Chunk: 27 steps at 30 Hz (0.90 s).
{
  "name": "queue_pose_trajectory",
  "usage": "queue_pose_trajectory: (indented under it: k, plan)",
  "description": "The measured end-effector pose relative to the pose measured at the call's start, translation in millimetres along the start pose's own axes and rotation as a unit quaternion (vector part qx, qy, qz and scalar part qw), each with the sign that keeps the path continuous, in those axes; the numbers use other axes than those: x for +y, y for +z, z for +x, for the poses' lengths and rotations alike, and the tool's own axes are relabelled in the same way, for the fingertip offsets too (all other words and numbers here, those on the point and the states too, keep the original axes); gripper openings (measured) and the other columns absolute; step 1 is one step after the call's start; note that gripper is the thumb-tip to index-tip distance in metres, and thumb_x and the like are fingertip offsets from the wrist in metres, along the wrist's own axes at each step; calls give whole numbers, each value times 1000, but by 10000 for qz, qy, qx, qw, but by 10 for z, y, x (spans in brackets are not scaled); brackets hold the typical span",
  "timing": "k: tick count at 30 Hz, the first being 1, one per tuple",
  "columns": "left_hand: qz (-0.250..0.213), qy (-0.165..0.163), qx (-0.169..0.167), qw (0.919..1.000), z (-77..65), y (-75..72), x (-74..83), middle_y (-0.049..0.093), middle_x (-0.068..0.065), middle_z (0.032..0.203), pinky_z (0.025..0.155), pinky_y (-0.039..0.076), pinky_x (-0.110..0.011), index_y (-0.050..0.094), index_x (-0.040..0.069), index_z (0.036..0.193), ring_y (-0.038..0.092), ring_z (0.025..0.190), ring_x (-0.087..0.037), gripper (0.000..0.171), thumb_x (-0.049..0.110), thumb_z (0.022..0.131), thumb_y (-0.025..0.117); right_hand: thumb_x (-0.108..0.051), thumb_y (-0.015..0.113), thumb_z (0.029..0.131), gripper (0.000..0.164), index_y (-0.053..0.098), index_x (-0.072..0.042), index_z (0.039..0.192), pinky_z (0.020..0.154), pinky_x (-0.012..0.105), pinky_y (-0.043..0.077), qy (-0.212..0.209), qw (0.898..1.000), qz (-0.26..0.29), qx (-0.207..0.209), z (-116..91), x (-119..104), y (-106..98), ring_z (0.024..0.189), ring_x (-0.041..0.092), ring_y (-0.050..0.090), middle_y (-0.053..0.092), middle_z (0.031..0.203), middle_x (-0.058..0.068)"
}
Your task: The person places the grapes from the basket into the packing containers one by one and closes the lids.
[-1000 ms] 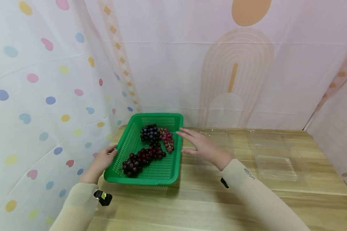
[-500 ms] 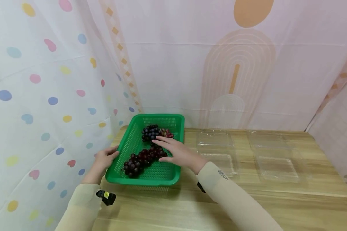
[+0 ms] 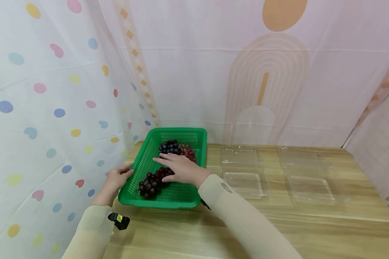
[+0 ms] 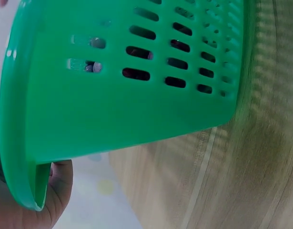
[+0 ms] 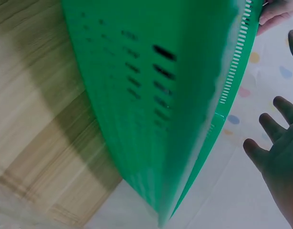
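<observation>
A green plastic basket (image 3: 159, 204) with slotted sides stands on the left of the table. My left hand (image 3: 117, 177) grips its left rim; in the left wrist view the fingers (image 4: 63, 183) curl behind the rim. Inside lie a dark red-purple bunch of grapes (image 3: 148, 185) at the front, a blue-black bunch (image 3: 169, 146) behind it, and a small pinkish-red bunch (image 3: 188, 152) at the back right. Over the basket my right hand (image 3: 184, 169) hovers with fingers spread, holding nothing. It hides part of the bunches. The right wrist view shows those fingers (image 5: 275, 129) apart, above the rim.
Two clear plastic boxes, one in the middle (image 3: 244, 181) and one to the right (image 3: 312, 189), stand with lids folded back on the wooden table (image 3: 233, 230). Patterned curtains (image 3: 194, 82) hang behind and to the left.
My right hand has moved left from beside the basket's right rim to over the grapes. The left hand stays on the left rim. The grapes lie as before.
</observation>
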<state>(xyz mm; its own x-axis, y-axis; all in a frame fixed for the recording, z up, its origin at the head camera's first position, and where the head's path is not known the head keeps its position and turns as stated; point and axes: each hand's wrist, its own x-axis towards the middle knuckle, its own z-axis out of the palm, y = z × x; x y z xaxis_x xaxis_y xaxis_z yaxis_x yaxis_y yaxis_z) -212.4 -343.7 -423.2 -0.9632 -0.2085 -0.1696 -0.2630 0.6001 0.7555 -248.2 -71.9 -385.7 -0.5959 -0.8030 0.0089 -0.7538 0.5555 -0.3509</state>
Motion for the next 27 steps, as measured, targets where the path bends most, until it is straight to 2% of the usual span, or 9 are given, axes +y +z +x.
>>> queue_pose_trajectory:
  k: [5, 9, 13, 17, 21, 27]
  plan:
    - [-7, -26, 62, 10000, -13, -4, -15, 50, -28, 132, 77, 53, -31, 40, 4, 143, 54, 111, -34, 46, 22, 101, 46, -46, 58, 90, 78, 9, -40, 151, 116, 47, 18, 278, 9986, -244, -382, 189, -108, 35, 146, 17, 13, 11, 159, -7]
    - [-56, -75, 85, 9999, -21, -12, -27, 50, -28, 132, 73, 54, -29, 41, 3, 142, 62, 95, -21, 46, 21, 100, 47, -44, 60, 90, 79, 10, -40, 151, 116, 46, 19, 376, 9970, -314, -602, 313, -207, 61, 146, 17, 13, 11, 159, -7]
    - [-104, -135, 64, 9998, -32, -24, -27, 49, -28, 133, 72, 55, -28, 40, 3, 143, 62, 86, -10, 47, 22, 100, 47, -43, 61, 89, 79, 12, -41, 150, 116, 45, 21, 438, 9956, -367, -749, 389, -312, 81, 146, 18, 15, 13, 159, -8]
    - [-139, -161, 34, 9998, -50, -16, -15, 48, -28, 134, 72, 55, -28, 39, 5, 144, 62, 87, -11, 47, 23, 101, 46, -42, 63, 88, 78, 14, -44, 149, 116, 42, 21, 541, 9933, -528, -879, 439, -405, 120, 145, 15, 16, 14, 158, -11]
    - [-150, -109, 21, 9998, -43, 21, -5, 47, -27, 135, 73, 55, -29, 38, 7, 145, 62, 93, -17, 47, 23, 101, 45, -41, 64, 87, 77, 17, -44, 149, 116, 41, 22, 647, 9908, -704, -958, 497, -388, 152, 144, 14, 20, 18, 157, -10]
    - [-177, -123, 38, 9998, -34, 86, 13, 47, -25, 136, 74, 54, -30, 38, 7, 145, 61, 100, -22, 47, 23, 101, 45, -34, 66, 89, 74, 23, -44, 148, 114, 44, 26, 932, 9881, -133, -1218, 521, -226, 163, 143, 15, 24, 22, 156, -11]
